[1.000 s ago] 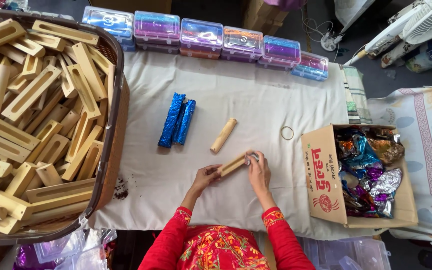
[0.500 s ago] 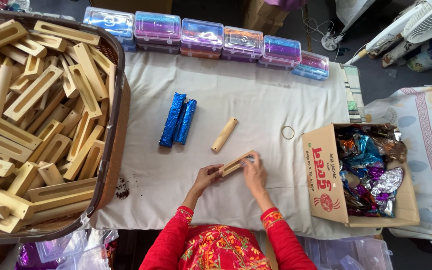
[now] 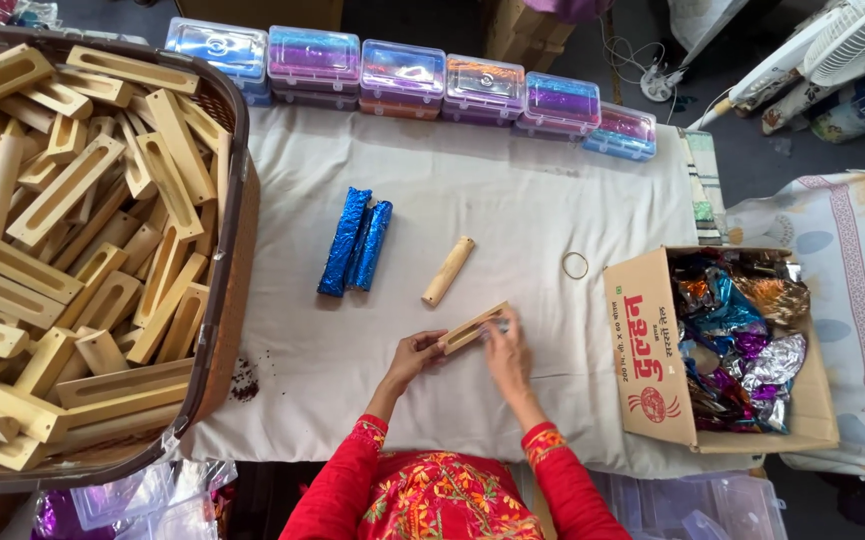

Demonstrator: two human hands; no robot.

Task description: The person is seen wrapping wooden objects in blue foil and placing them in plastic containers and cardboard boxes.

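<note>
Here, both hands (image 3: 462,350) grip a slotted, pale wooden block (image 3: 472,327).

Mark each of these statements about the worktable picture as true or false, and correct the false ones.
1. Both hands hold one slotted wooden block. True: the left hand grips its near end and the right hand its far end, on the wooden block.
2. Two blue foil-wrapped sticks lie on the white cloth. True.
3. The cardboard box holds wooden blocks. False: it holds crumpled coloured foil wrappers; the blocks fill the wicker basket.
4. A round wooden stick rests inside the basket. False: it lies on the cloth, apart from the hands.
5. A thin ring lies beside the cardboard box. True.
</note>
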